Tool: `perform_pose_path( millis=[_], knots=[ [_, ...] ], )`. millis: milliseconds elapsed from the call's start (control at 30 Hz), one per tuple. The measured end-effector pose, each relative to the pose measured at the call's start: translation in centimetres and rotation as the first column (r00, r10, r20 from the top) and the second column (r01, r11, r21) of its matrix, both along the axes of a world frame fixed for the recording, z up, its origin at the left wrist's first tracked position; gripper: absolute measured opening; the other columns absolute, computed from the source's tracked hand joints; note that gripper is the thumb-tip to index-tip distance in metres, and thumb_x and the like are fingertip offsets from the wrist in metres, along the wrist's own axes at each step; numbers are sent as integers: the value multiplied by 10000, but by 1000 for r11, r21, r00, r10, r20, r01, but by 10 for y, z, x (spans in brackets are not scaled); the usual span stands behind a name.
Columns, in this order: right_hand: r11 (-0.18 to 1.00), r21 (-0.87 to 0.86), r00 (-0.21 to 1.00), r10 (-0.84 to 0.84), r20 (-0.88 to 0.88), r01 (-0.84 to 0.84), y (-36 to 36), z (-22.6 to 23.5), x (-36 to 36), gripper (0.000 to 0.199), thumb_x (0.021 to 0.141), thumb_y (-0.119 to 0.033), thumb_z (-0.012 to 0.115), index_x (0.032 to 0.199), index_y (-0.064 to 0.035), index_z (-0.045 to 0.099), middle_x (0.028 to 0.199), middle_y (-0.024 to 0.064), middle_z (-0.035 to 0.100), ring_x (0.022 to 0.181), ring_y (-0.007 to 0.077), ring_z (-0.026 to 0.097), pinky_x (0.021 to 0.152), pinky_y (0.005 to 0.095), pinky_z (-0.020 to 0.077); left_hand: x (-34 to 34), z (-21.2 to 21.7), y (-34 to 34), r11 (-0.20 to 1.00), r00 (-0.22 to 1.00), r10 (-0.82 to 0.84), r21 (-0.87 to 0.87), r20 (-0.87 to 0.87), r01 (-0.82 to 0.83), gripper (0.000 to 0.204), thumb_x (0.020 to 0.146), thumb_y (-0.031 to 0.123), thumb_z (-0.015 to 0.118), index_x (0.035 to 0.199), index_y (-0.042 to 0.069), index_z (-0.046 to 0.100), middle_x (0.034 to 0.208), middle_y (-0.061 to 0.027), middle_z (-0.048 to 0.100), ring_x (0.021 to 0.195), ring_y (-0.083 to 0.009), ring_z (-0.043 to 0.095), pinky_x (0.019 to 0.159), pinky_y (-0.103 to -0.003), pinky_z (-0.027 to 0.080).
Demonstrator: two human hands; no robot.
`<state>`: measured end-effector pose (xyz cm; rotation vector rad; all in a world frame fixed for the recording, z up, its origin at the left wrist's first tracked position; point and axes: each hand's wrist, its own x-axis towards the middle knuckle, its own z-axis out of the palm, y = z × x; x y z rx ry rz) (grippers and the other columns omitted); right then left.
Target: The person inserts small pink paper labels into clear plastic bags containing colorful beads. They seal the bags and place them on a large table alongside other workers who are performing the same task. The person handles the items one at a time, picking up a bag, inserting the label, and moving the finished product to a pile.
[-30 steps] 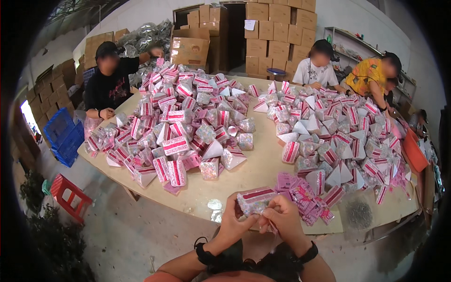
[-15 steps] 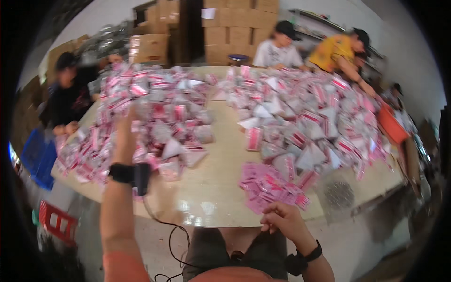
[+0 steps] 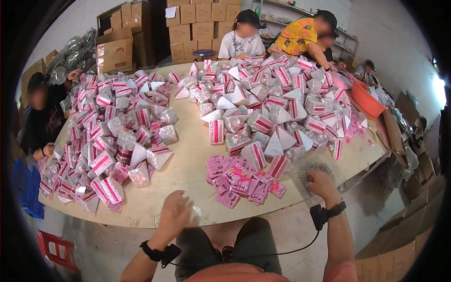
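My left hand point(image 3: 175, 215) hovers over the near edge of the table, fingers spread and slightly blurred, with nothing in it. At the right, my right hand point(image 3: 324, 187) has its fingers curled down on the clear plastic bags point(image 3: 307, 165) lying flat at the table edge; the fingertips look closed on the plastic. Between the hands lies a loose heap of pink printed cards point(image 3: 239, 178). Just beyond it begins a big pile of cake-slice-shaped packs point(image 3: 277, 117), with pink-striped sides, white faces and glittery clear wrapping.
A second pile of such packs point(image 3: 105, 141) covers the table's left side. Bare tabletop point(image 3: 188, 155) runs between the piles. Co-workers sit or lean at the left and far side. An orange basin point(image 3: 366, 98), cardboard boxes point(image 3: 202, 30), a blue crate point(image 3: 26, 188) and a red stool point(image 3: 56, 249) surround the table.
My left hand has drawn back from the left pile to the near table edge. My right hand has moved from beside the pink cards rightward onto the clear plastic bags. The view has shifted.
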<state>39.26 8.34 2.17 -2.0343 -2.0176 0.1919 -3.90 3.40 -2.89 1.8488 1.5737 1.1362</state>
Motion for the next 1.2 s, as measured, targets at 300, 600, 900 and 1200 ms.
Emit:
perform_pose_path(
  millis=[300, 600, 900, 1200],
  knots=[
    [994, 114, 999, 3, -44, 2, 18, -24, 16, 104, 679, -86, 492, 683, -7, 560, 706, 213, 568, 706, 390, 550, 645, 469, 431, 21, -13, -4, 987, 983, -23, 154, -182, 51, 394, 662, 45, 581, 1044, 17, 489, 1042, -168, 516, 969, -330, 492, 841, -388, 414],
    [989, 28, 788, -100, -607, 147, 11, -6, 34, 36, 676, -31, 532, 673, 5, 535, 540, 54, 509, 448, 143, 534, 433, 293, 412, 27, -11, -3, 980, 970, -46, 178, -240, 90, 376, 672, 55, 562, 1035, -7, 488, 1042, -191, 513, 1011, -364, 458, 889, -426, 373],
    [990, -9, 737, -109, -667, 138, 7, 5, 39, 55, 687, -14, 559, 726, 23, 545, 562, 56, 532, 432, 132, 541, 384, 259, 394, 28, -12, -2, 970, 957, -37, 221, -289, 105, 370, 674, 42, 547, 1036, -18, 493, 1060, -191, 512, 1029, -359, 459, 900, -416, 377],
    [981, 29, 812, -140, -567, 190, 4, 16, 34, 111, 727, -85, 597, 723, 17, 553, 563, 56, 531, 433, 135, 545, 397, 274, 420, 30, -11, -3, 970, 958, -43, 219, -285, 109, 327, 676, 41, 554, 992, -26, 503, 1045, -183, 515, 1016, -364, 455, 902, -429, 373]
  ],
)
